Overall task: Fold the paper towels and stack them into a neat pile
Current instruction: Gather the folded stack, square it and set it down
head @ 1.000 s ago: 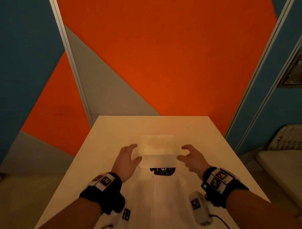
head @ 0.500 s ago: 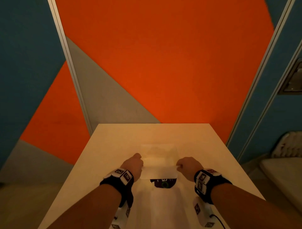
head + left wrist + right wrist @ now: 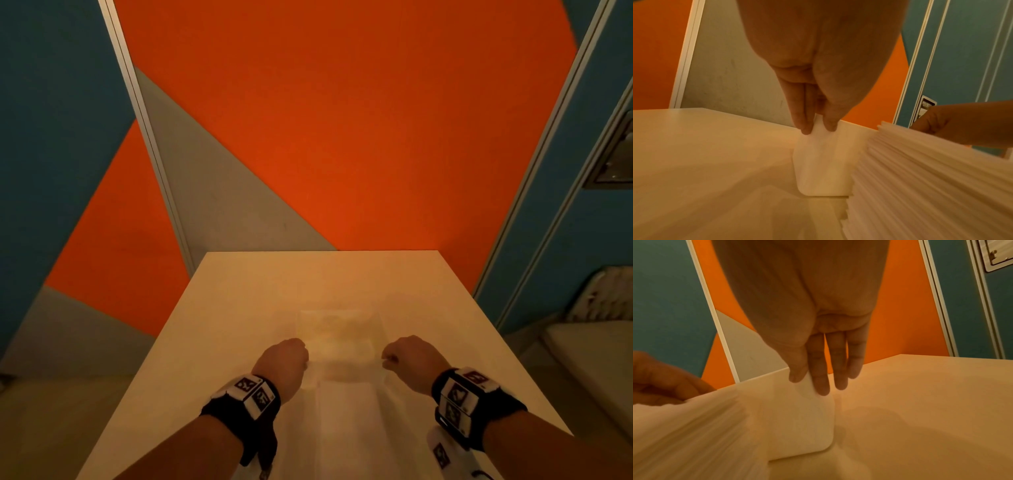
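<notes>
Left hand (image 3: 818, 68) pinches the paper towel (image 3: 823, 164) at its left edge between thumb and fingers; right hand (image 3: 807, 318) pinches the right edge likewise. The sheet hangs taut between them above the table (image 3: 239, 308). Half a second ago the hands sat closer together. No legible writing.

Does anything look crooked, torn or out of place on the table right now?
Nothing stands out. The left hand and right hand each pinch a corner of one paper towel, lifted above the table. No tear shows. Motion blur hides the sheet's middle, so I cannot judge whether its edges line up.
</notes>
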A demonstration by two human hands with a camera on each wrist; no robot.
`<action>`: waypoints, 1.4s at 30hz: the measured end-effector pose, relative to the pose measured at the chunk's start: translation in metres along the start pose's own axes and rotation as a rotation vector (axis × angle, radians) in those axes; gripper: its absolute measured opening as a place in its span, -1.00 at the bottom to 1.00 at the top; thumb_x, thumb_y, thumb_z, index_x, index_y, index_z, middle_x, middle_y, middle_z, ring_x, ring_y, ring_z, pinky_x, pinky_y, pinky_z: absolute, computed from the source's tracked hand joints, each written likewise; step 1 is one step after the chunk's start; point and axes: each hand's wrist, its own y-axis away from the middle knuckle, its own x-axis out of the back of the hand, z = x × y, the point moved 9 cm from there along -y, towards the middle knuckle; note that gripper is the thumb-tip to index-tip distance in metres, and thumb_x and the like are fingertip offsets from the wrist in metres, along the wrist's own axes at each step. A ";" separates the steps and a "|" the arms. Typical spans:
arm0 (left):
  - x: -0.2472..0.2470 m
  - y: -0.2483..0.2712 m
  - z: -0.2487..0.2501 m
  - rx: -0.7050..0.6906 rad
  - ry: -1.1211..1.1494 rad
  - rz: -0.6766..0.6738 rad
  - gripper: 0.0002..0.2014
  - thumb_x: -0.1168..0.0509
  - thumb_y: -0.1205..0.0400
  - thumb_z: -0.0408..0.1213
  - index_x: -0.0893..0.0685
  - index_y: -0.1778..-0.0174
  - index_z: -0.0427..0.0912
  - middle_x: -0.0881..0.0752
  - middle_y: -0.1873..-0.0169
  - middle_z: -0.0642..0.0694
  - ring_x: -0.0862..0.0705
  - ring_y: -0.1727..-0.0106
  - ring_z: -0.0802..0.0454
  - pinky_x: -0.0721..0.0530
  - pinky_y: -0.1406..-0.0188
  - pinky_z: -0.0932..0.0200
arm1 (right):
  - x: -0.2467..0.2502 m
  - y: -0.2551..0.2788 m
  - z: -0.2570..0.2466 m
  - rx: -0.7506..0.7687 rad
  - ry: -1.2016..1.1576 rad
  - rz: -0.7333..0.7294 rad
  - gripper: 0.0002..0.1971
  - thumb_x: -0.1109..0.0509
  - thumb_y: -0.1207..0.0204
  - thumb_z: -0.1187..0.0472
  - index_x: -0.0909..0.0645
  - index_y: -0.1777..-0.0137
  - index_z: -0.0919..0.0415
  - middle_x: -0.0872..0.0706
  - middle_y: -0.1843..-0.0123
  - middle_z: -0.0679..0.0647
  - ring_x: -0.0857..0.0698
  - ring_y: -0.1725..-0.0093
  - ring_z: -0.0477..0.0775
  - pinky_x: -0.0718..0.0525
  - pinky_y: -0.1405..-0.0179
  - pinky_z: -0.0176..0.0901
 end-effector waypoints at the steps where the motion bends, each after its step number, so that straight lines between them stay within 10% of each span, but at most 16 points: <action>1: 0.000 0.002 0.001 -0.003 -0.005 0.010 -0.71 -0.05 -0.71 -0.30 -0.65 -0.16 -0.21 -0.59 -0.23 -0.12 -0.59 -0.20 -0.11 -0.47 -0.08 0.10 | -0.001 0.002 0.000 0.000 0.001 -0.001 -0.71 -0.19 -0.71 0.08 -0.68 -0.25 0.14 -0.71 -0.22 0.09 -0.63 -0.19 0.11 -0.54 -0.15 -0.12; 15: 0.017 0.022 0.008 0.032 0.169 0.043 -0.67 -0.08 -0.71 -0.27 -0.52 -0.39 -0.12 -0.36 -0.51 -0.05 -0.58 -0.30 -0.10 -0.53 -0.24 0.08 | 0.009 0.019 -0.001 -0.031 -0.161 -0.016 -0.73 -0.31 -0.63 0.02 -0.56 -0.30 0.00 -0.72 -0.13 0.07 -0.67 -0.05 0.07 -0.59 -0.03 -0.14; 19: 0.056 0.055 0.014 0.119 0.463 0.271 -0.75 -0.22 -0.66 -0.10 -0.47 -0.21 -0.06 -0.43 -0.20 0.02 -0.55 0.08 0.07 -0.52 0.07 0.19 | 0.035 0.044 -0.002 -0.090 -0.490 0.188 -0.75 -0.40 -0.56 0.03 -0.42 -0.12 0.04 -0.70 0.17 0.13 -0.63 0.28 0.06 -0.59 0.26 -0.07; 22: 0.032 0.077 0.018 0.292 0.616 0.038 -0.72 -0.21 -0.63 0.10 -0.54 0.01 -0.05 -0.57 -0.03 0.01 -0.59 -0.01 0.04 -0.47 0.06 0.20 | 0.013 0.060 -0.017 -0.127 -0.665 0.108 -0.65 -0.50 -0.47 -0.04 -0.45 -0.05 0.10 -0.67 0.18 0.08 -0.57 0.33 -0.02 -0.48 0.41 -0.24; 27: -0.022 0.118 0.053 0.363 0.971 -0.553 -0.52 -0.12 -0.65 0.21 -0.55 -0.35 -0.02 -0.55 -0.32 0.02 -0.51 -0.31 0.04 -0.43 -0.21 0.20 | -0.052 0.066 -0.028 -0.267 -0.780 -0.170 -0.45 -0.63 -0.25 -0.15 -0.39 0.01 0.08 -0.62 0.01 0.04 -0.60 0.21 -0.02 -0.48 0.55 -0.30; 31: -0.020 0.132 0.066 0.435 1.169 -0.630 -0.83 -0.14 -0.65 0.17 -0.46 -0.06 0.25 -0.49 -0.09 0.22 -0.39 -0.19 0.14 -0.36 -0.22 0.16 | -0.070 0.066 -0.031 -0.268 -0.699 -0.188 -0.54 -0.56 -0.35 -0.12 -0.39 0.01 0.08 -0.57 -0.04 -0.01 -0.62 -0.03 0.04 -0.57 0.37 -0.29; 38: -0.004 0.130 0.074 0.361 1.123 -0.611 -0.76 -0.12 -0.70 0.07 -0.48 -0.22 0.10 -0.53 -0.16 0.17 -0.46 -0.14 0.22 -0.50 0.05 0.43 | -0.066 0.069 -0.029 -0.281 -0.644 -0.138 -0.56 -0.54 -0.39 -0.10 -0.42 -0.03 0.10 -0.54 -0.02 -0.04 -0.57 -0.01 -0.01 -0.49 0.26 -0.28; 42: -0.002 0.131 0.078 0.304 1.023 -0.597 -0.53 -0.20 -0.63 0.15 -0.57 -0.39 0.01 -0.56 -0.37 0.08 -0.51 -0.39 0.07 -0.41 -0.40 0.23 | -0.067 0.069 -0.026 -0.291 -0.624 -0.136 -0.56 -0.55 -0.37 -0.12 -0.41 0.01 0.09 -0.53 0.02 -0.05 -0.55 0.04 -0.04 -0.42 0.39 -0.35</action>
